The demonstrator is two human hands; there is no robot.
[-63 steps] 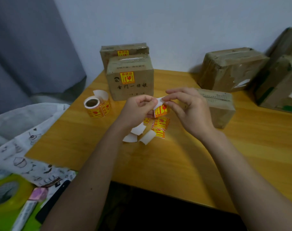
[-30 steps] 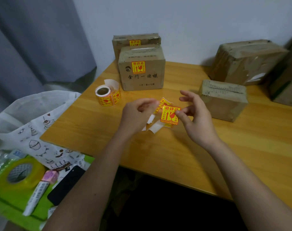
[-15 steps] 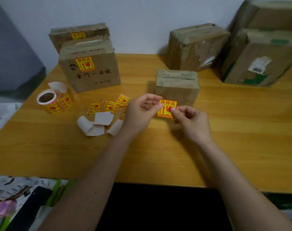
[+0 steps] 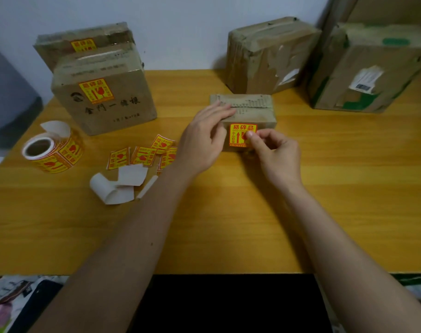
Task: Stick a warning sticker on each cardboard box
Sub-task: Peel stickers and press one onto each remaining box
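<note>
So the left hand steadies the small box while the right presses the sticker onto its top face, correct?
Not quite. The head view shows the right hand pressing the sticker onto the small box's front face, not its top. The left hand does steady it.

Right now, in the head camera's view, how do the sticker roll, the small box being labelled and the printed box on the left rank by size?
1. The printed box, clearly the largest.
2. The small box, lower and narrower.
3. The sticker roll, smallest, though it lies somewhat nearer the camera, so its gap to the small box is unsure.
</note>
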